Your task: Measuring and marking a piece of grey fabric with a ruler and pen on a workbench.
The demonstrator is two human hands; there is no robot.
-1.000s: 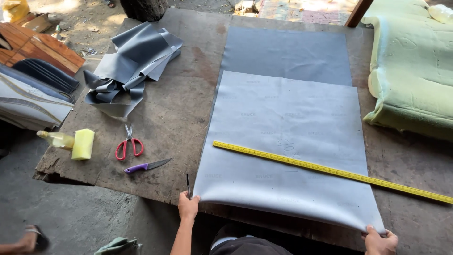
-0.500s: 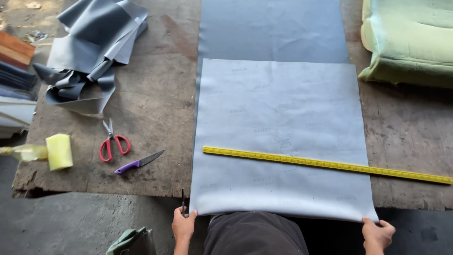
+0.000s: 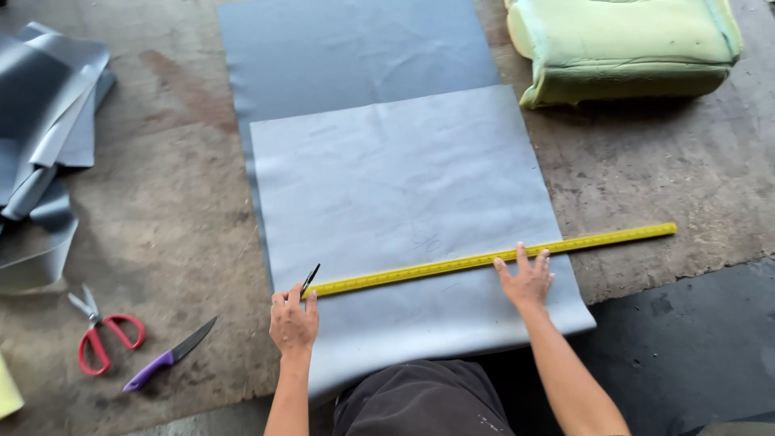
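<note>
Rough brown table [image 3: 161, 202], outdoors. Left hand [image 3: 294, 321] grips pen [image 3: 311, 278]; right hand [image 3: 525, 279] flat, fingers spread, on yellow ruler [image 3: 452, 265] near front edge.

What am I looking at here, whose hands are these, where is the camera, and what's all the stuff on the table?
There is no machine here. The picture comes from a camera worn on a person's head, looking down at their own two bare hands at a worn brown work table.

A pale grey sheet lies folded over a darker grey sheet. A long yellow ruler lies across the pale one. The right hand presses flat on the ruler. The left hand sits at the ruler's near end and holds a thin dark pen-like tool in its fingers.

To the left lie red-handled scissors, a purple-handled knife and a pile of grey offcuts. A green foam cushion sits at the top right.
</note>
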